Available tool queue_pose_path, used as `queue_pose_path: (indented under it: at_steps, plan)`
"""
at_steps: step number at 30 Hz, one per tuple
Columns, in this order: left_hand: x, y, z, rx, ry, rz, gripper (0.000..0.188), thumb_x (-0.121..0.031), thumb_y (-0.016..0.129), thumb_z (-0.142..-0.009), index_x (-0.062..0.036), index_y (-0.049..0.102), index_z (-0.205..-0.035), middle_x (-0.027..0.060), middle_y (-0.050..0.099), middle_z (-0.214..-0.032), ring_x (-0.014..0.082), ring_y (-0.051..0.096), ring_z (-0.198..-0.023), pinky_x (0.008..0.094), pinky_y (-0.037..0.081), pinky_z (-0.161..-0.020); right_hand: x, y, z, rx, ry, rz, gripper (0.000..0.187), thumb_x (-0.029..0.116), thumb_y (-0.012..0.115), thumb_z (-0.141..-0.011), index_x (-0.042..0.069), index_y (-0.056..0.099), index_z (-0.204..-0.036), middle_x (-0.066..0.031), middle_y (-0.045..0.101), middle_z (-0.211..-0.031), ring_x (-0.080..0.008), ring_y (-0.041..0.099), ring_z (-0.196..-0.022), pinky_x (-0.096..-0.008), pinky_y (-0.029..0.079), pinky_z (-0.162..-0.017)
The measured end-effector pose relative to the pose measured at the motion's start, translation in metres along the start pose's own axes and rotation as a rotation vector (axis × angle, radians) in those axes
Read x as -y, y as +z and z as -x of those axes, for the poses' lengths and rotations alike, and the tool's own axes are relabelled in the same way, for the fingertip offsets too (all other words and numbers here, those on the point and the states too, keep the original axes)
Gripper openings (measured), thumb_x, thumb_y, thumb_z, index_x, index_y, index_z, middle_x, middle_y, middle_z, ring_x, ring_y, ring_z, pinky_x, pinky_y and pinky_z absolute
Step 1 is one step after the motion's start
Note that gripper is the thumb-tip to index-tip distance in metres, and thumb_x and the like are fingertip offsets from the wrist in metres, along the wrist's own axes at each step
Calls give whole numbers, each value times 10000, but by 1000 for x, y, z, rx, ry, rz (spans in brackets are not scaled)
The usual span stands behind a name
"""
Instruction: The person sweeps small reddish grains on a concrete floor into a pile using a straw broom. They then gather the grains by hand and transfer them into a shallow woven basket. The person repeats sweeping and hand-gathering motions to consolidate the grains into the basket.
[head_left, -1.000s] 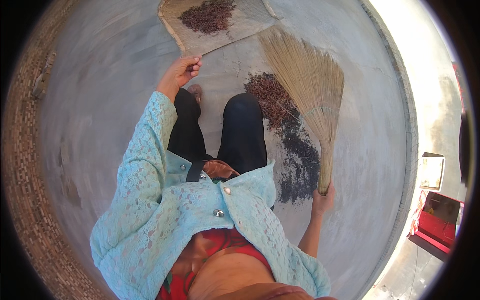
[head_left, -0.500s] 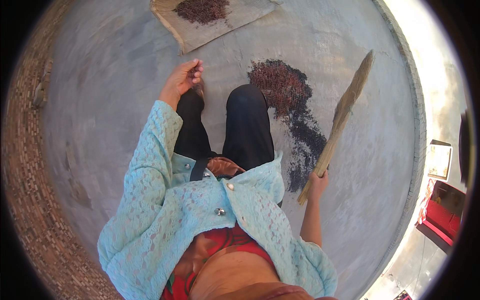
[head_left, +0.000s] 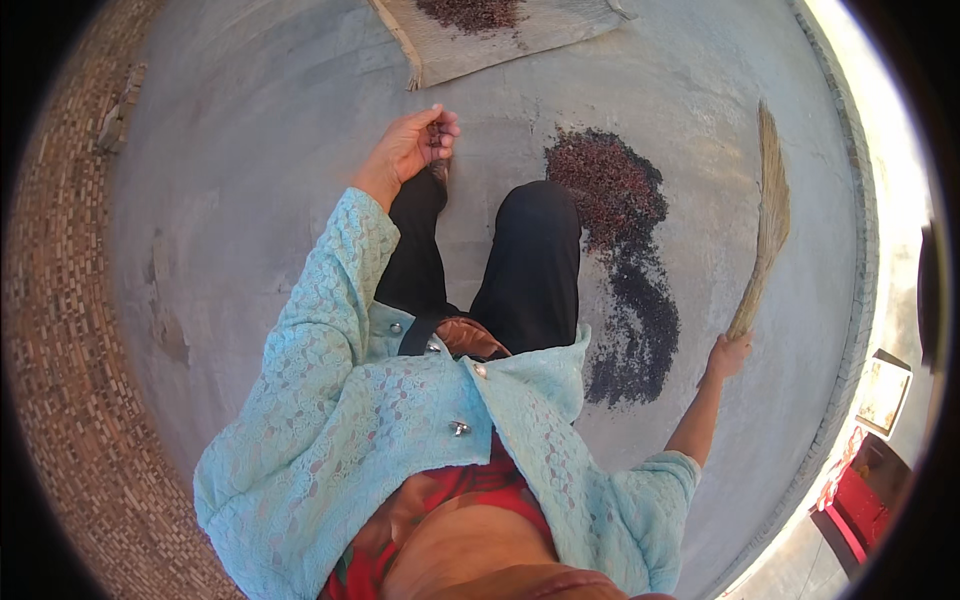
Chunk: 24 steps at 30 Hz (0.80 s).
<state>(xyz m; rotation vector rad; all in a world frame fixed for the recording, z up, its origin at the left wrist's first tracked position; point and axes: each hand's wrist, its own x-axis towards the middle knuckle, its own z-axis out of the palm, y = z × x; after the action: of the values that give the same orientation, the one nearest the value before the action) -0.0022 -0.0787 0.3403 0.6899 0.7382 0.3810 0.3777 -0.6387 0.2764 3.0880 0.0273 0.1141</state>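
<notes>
My right hand [head_left: 730, 355], held out to the right, is closed round the lower end of a straw broom [head_left: 771, 210]. The broom's long bristles point away from me and bend slightly. To its left, apart from it, lies a pile of small dried pieces [head_left: 608, 180], reddish-brown at the far end. Nearer me it thins into blackish grains [head_left: 635, 335]. My left hand [head_left: 408, 148] is raised in front of my left knee, palm turned up and fingers curled. Small dark reddish bits [head_left: 434, 133] show between its fingers.
Beyond my feet lies a beige woven sack [head_left: 500, 50] with another reddish-brown heap [head_left: 472, 12] on it. Brick paving [head_left: 75, 340] borders the grey concrete floor [head_left: 250, 170] on the left. A raised edging [head_left: 865, 230] curves along the right, with red furniture [head_left: 860, 505] past it.
My right hand has swung the broom rightward, away from the blackish grains. My left hand stays raised with curled fingers. The whole view has shifted, so the sack and pile appear farther right.
</notes>
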Motion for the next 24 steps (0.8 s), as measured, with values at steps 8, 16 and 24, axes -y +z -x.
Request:
queue_pose_path:
  at_steps: [8,16,24]
  plan:
    - [7,6,1,206,7,185,606,-469,380,-1014,91,584,-1127,229,636,-1045,333,648,-968,473,520,-928,112,2,-5,-92,-569,-543,717,246,728,-845,-33,388,-1412,-232,518,-1264,-355,516,-1171,-414,418,-1002]
    - [25,54,30,155,109,453,664,-500,337,-1014,110,557,-1157,274,608,-1106,394,597,-1087,527,457,-1007,318,-124,176,1224,-133,-2014,581,407,441,-1017,-41,422,-1386,-174,531,-1301,-270,488,-1248,-405,359,-1087]
    - [63,114,74,-76,626,-409,379,-332,428,-1003,-3,617,-1015,105,601,-972,257,581,-937,358,439,-910,378,-103,248,1801,224,-2209,547,427,424,-1012,10,424,-1367,-126,518,-1288,-261,471,-1251,-409,342,-1103]
